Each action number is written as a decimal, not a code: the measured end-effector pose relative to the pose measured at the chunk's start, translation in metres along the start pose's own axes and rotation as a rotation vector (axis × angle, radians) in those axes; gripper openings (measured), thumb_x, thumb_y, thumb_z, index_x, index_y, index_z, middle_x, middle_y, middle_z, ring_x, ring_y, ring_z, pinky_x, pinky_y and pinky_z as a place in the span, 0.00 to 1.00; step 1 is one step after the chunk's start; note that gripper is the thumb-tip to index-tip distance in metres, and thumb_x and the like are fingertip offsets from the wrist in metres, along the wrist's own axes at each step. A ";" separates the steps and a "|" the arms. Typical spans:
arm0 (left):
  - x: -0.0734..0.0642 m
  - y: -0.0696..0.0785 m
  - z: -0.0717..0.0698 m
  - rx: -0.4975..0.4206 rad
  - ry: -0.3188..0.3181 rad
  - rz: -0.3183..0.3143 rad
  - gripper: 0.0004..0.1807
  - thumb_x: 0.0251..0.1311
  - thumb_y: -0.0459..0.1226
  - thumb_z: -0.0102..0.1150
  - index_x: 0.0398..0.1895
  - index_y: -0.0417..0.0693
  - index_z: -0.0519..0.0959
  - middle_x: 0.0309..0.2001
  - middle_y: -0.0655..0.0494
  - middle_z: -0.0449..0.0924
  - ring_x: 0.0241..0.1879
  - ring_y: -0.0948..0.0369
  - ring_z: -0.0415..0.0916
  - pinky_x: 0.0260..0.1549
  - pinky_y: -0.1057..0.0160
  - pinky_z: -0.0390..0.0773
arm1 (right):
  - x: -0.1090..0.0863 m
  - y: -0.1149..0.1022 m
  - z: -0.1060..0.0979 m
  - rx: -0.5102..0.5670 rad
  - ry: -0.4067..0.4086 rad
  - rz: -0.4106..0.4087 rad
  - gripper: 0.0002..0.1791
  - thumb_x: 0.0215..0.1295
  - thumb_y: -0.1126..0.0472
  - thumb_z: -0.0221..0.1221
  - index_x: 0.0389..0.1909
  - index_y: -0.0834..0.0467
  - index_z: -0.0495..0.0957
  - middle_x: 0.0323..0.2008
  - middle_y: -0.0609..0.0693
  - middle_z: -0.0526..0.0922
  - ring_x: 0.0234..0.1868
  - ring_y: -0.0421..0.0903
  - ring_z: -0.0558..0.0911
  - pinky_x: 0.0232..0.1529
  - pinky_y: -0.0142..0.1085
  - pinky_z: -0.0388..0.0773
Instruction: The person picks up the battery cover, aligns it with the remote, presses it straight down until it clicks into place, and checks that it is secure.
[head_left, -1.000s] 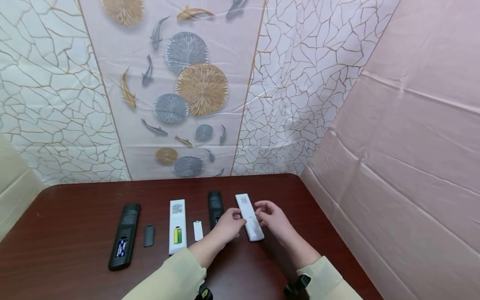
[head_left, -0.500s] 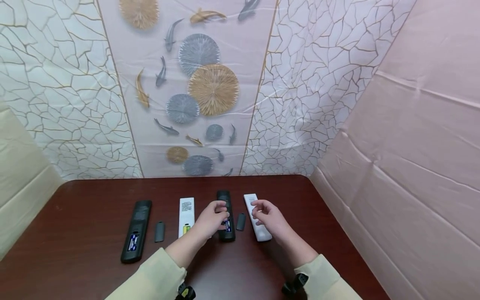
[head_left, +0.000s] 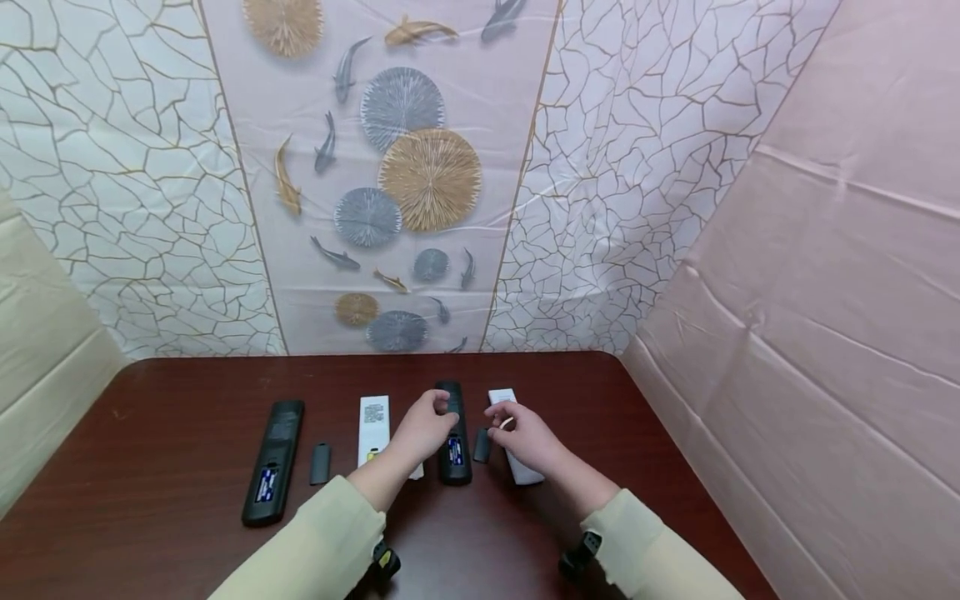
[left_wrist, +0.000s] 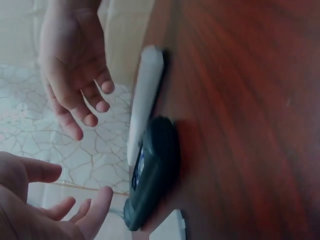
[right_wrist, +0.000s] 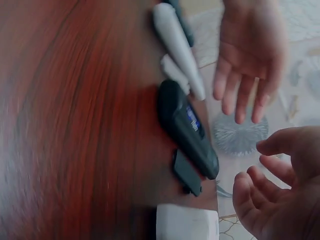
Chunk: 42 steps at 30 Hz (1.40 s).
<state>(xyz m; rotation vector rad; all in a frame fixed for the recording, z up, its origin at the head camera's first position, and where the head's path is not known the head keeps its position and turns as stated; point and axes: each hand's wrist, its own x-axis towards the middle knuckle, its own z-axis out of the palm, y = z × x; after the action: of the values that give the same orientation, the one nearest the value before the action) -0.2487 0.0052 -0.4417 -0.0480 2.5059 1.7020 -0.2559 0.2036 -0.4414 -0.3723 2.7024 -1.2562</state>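
Note:
My left hand (head_left: 422, 433) hovers with loosely bent fingers at the left side of a black remote control (head_left: 454, 473), whose open compartment shows blue batteries. Nothing is between its fingers. The right hand (head_left: 527, 437) holds nothing either; its relaxed fingers are over the gap between a dark battery cover (head_left: 482, 450) and a white remote control (head_left: 527, 475), which it partly hides. Both wrist views show the hands above the table, apart from the black remote (right_wrist: 187, 127). A white battery cover (right_wrist: 175, 72) lies left of that remote, mostly hidden by my left hand in the head view.
Farther left, another white remote (head_left: 373, 414) lies with yellow-green batteries partly showing behind my left arm. Beyond it are a dark battery cover (head_left: 320, 463) and a larger black remote (head_left: 273, 454) with exposed batteries. Patterned cloth (head_left: 600, 183) rises behind the table.
My left hand has left the right-hand white remote and moved left to the black remote. The right hand has shifted slightly left, towards the dark cover. The head view has turned a little left.

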 end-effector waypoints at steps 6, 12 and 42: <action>0.021 0.007 0.003 0.247 0.024 -0.003 0.30 0.68 0.44 0.57 0.71 0.44 0.66 0.64 0.42 0.71 0.58 0.48 0.74 0.52 0.46 0.77 | 0.010 -0.005 0.002 -0.383 -0.075 -0.051 0.17 0.68 0.61 0.62 0.57 0.57 0.78 0.48 0.51 0.78 0.40 0.45 0.77 0.36 0.39 0.77; 0.039 0.009 0.010 0.461 0.018 -0.017 0.30 0.67 0.40 0.58 0.70 0.39 0.65 0.60 0.39 0.73 0.51 0.49 0.78 0.46 0.48 0.80 | 0.015 -0.013 0.007 -0.661 -0.151 -0.070 0.22 0.65 0.56 0.64 0.59 0.57 0.77 0.53 0.54 0.78 0.51 0.48 0.79 0.48 0.43 0.79; 0.065 -0.002 0.033 0.579 0.019 -0.150 0.37 0.64 0.42 0.62 0.72 0.36 0.60 0.56 0.32 0.71 0.49 0.41 0.75 0.39 0.45 0.80 | 0.027 -0.005 0.021 -0.866 -0.231 -0.001 0.28 0.63 0.49 0.66 0.62 0.54 0.77 0.54 0.52 0.81 0.52 0.49 0.80 0.48 0.43 0.79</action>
<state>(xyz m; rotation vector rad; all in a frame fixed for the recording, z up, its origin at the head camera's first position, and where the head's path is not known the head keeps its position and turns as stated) -0.3103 0.0373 -0.4628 -0.1943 2.8170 0.8803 -0.2765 0.1772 -0.4512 -0.5504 2.8673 0.0391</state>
